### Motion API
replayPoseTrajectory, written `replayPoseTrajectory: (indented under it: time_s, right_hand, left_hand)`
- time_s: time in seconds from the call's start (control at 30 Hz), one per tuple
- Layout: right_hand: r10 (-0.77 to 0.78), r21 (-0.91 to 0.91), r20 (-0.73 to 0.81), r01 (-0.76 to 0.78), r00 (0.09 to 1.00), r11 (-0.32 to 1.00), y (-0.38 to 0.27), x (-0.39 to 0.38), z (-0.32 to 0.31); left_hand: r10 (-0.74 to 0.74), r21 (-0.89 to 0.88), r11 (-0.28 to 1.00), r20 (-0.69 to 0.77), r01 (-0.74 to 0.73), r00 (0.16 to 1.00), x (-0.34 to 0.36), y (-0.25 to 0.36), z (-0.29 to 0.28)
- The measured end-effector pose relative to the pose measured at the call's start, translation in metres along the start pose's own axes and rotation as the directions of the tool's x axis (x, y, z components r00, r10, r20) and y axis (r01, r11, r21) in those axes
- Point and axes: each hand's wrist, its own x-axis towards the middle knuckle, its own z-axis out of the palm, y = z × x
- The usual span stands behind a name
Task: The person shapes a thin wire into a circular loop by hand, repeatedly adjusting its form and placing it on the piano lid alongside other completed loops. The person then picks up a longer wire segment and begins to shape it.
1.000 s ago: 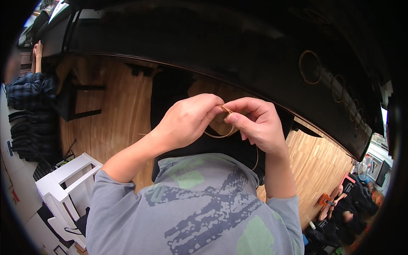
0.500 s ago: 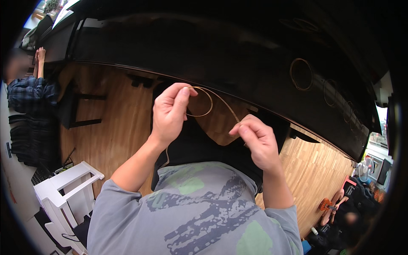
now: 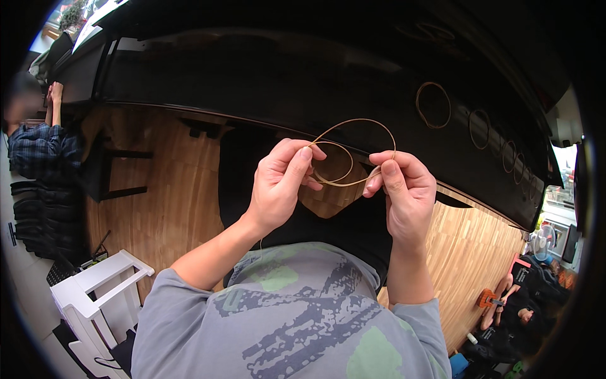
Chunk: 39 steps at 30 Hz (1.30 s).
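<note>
Currently, one tan cord (image 3: 341,184) spans the gap between both hands, forming two loops, one larger. Left hand (image 3: 276,189): thumb and fingertips closed, pinching the cord. Right hand (image 3: 410,196): likewise pinched on it. At least four thin rings (image 3: 416,100) on the black surface (image 3: 265,76), to the right; farthest overlap, exact count unclear. One white stand (image 3: 101,284), lower left.

White frame (image 3: 72,295), wood floor (image 3: 180,196), perhaps a fan (image 3: 542,244)
</note>
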Motion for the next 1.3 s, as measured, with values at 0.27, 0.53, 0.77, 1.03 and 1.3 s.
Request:
replayPoseTrajectory:
  time_s: [0.27, 0.53, 0.77, 1.03, 1.3]
  right_hand:
    - [-0.346, -0.699, 0.138, 0.339, 0.928, 0.63, 0.014, 0.002, 0.01]
    - [-0.24, -0.235, 0.149, 0.27, 0.959, 0.934, 0.031, 0.0, 0.006]
    - [-0.058, -0.211, 0.056, 0.069, 0.997, 0.975, 0.019, -0.008, 0.009]
    - [-0.35, -0.684, 0.105, 0.323, 0.931, 0.654, 0.003, -0.004, -0.004]
    - [-0.011, 0.077, -0.03, 0.013, 0.999, 0.997, -0.018, -0.002, -0.006]
  left_hand:
    - [-0.063, -0.22, 0.973, 0.058, 0.074, 0.996, 0.005, 0.004, 0.001]
    - [-0.142, -0.533, 0.825, 0.129, 0.19, 0.981, 0.011, 0.012, 0.012]
    - [-0.122, -0.554, 0.818, 0.098, 0.156, 0.988, 0.011, 0.016, 0.011]
    - [-0.089, -0.555, 0.828, 0.013, 0.081, 0.996, 0.013, 0.026, -0.01]
    - [-0.006, -0.346, 0.938, 0.072, 0.031, 0.997, 0.005, 0.015, -0.009]
